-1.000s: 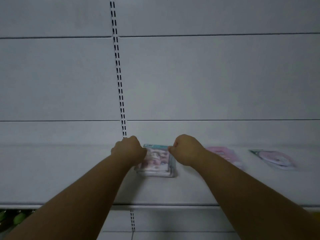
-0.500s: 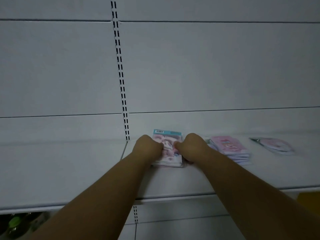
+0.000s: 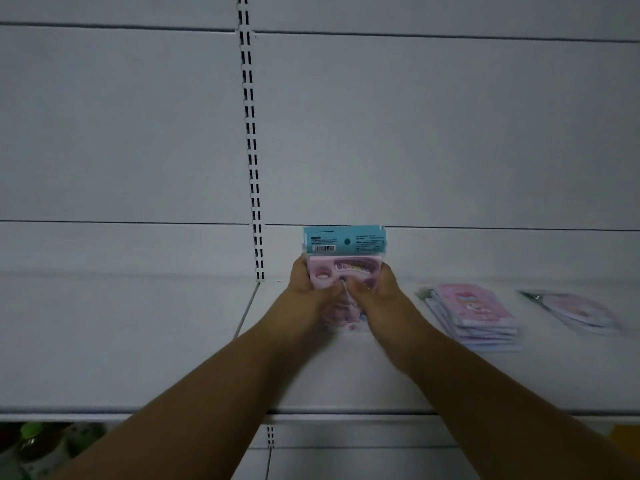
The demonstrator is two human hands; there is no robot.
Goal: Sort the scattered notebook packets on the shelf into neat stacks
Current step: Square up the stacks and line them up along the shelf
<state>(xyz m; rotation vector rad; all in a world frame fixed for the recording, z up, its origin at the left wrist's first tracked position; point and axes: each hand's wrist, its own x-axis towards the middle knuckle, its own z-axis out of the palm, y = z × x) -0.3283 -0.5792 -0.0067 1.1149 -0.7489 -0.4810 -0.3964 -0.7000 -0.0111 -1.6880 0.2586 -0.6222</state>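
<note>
A bundle of pink notebook packets with a teal header card stands tilted up on the white shelf, header at the top. My left hand grips its left side and my right hand grips its right side, thumbs on the front. The lower part of the bundle is hidden behind my hands. To the right lies a flat stack of pink notebook packets. Farther right a single packet with a round pink design lies flat.
A slotted black-and-white upright runs down the white back panel just left of the held bundle. The shelf's front edge crosses low in view. Green and dark items show below the shelf at lower left.
The bundle lay flat on the shelf a second ago. Both hands have closed on its sides and tipped it upright, so the teal header now faces me above my hands.
</note>
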